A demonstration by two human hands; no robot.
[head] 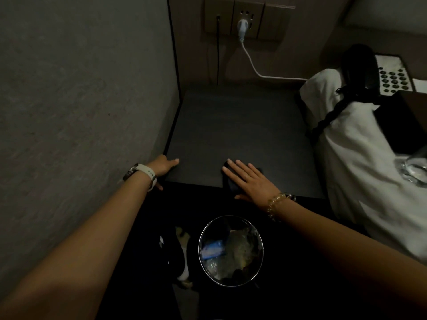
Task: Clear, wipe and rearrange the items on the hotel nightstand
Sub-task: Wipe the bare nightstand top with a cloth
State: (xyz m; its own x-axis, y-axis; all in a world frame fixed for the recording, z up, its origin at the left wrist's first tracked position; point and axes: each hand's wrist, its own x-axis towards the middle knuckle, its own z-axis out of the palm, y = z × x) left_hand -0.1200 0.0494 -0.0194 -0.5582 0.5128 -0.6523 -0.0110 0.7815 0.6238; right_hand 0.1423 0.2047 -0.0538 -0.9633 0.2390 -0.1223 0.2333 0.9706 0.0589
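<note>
— What is seen of the table [235, 125]?

— A flat, dark, matte square top is shown, set against a rough grey wall [76, 88] on the left; a dark cloth [228, 181] is pressed onto its front edge under the right hand [250, 181].

— How are the fingers [233, 165] held?

— On the right hand they are laid out straight and slightly spread, flat on the cloth; nothing is gripped. The left hand [165, 166] is rested at the table's front left corner; one finger is stretched along the top and another is seen below the edge; nothing is held by it.

— Which containers are visible?

— A round bin [231, 250] with a shiny metal rim is stood on the floor before the table; crumpled clear plastic and a bluish scrap are seen inside it. A clear glass [413, 167] is partly shown on the white bedding [346, 146] at the right; a black telephone [379, 75] with round keys is laid beyond it; a white plug [242, 26] is seated in the wall socket.
</note>
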